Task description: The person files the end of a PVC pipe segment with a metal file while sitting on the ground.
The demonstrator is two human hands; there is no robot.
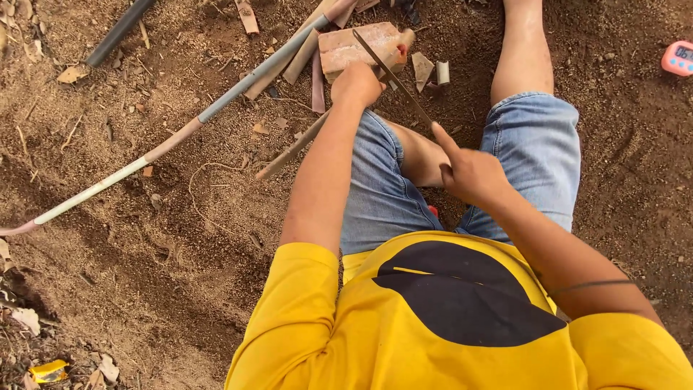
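Down on the bare dirt ground [166, 238] I sit with both legs stretched forward, and a long bamboo pole [180, 133] runs from the left edge up toward the top middle. Near the top edge lies a reddish brick [346, 47]. My left arm is extended straight, the left hand [356, 83] curled shut around a thin bamboo stick [292, 150] pressed against the brick. My right arm bends at the elbow; the right hand [471, 173] grips a thin saw blade [393, 78], forefinger laid straight along it, the blade slanting across the stick at the brick.
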